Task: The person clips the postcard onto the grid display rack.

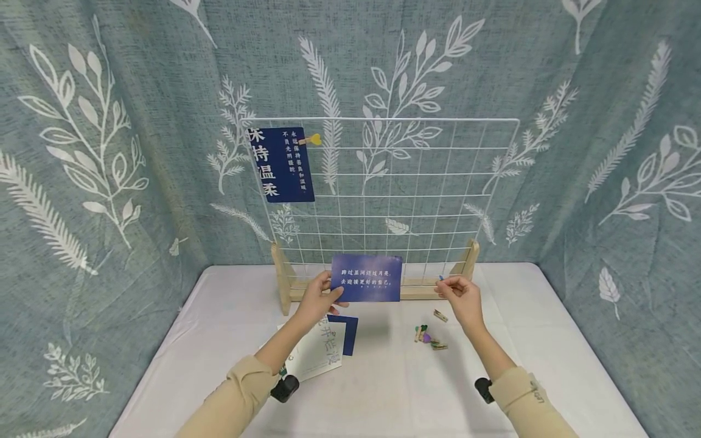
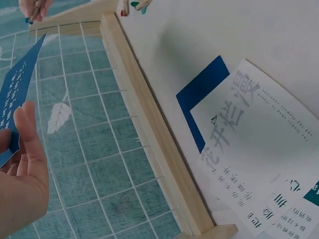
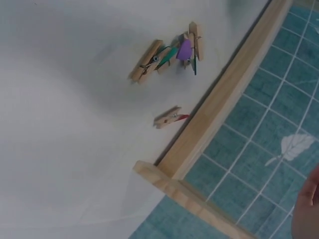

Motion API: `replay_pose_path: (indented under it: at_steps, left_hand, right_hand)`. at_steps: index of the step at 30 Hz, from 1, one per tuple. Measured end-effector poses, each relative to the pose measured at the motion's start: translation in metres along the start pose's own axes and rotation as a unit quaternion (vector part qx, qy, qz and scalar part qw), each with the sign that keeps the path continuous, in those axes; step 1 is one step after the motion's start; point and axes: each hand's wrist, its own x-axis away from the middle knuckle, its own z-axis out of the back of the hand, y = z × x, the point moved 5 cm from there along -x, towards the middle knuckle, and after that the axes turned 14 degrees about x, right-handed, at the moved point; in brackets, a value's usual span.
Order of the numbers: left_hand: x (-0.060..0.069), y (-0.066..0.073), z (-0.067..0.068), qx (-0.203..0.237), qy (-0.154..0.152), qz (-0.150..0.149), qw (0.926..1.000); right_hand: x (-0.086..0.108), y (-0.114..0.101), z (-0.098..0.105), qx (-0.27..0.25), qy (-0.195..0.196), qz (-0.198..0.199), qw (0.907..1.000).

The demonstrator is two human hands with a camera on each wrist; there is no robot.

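The left hand (image 1: 317, 299) pinches the left edge of a blue card (image 1: 366, 278) with white writing, held up before the lower part of a white wire grid (image 1: 411, 216). In the left wrist view, the thumb and fingers of that hand (image 2: 25, 174) grip the card (image 2: 19, 89). The right hand (image 1: 462, 298) pinches a small clip with a blue tip (image 1: 441, 278), right of the card and apart from it. Only the edge of the right hand (image 3: 306, 209) shows in the right wrist view, its clip out of sight there.
A dark blue card (image 1: 290, 167) hangs at the grid's upper left under a yellow-heart clip (image 1: 313, 140). Several clothespins (image 1: 427, 337) lie on the white table (image 1: 383, 389). White and blue cards (image 1: 320, 350) overlap at the left. The grid stands on a wooden base (image 1: 421, 292).
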Motion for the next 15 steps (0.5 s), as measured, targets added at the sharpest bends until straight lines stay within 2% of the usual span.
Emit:
replay_pose_path:
  at_steps: [6, 10, 13, 15]
  left_hand:
    - [-0.004, 0.016, -0.006, -0.005, 0.0, -0.009, 0.9999]
    - [-0.008, 0.022, -0.009, 0.005, -0.001, -0.007, 1.0]
    - [-0.01, 0.022, -0.011, 0.02, -0.007, -0.019, 0.9996]
    - [-0.013, 0.02, -0.01, 0.038, -0.021, -0.044, 0.9981]
  right_hand:
    - [0.001, -0.001, -0.001, -0.025, -0.008, 0.011, 0.9996]
    - [0.001, -0.001, -0.002, -0.032, -0.025, 0.002, 0.9992]
    - [0.002, -0.001, -0.002, -0.026, -0.03, -0.011, 0.9991]
    - [0.003, -0.002, -0.002, -0.016, -0.029, -0.014, 0.9994]
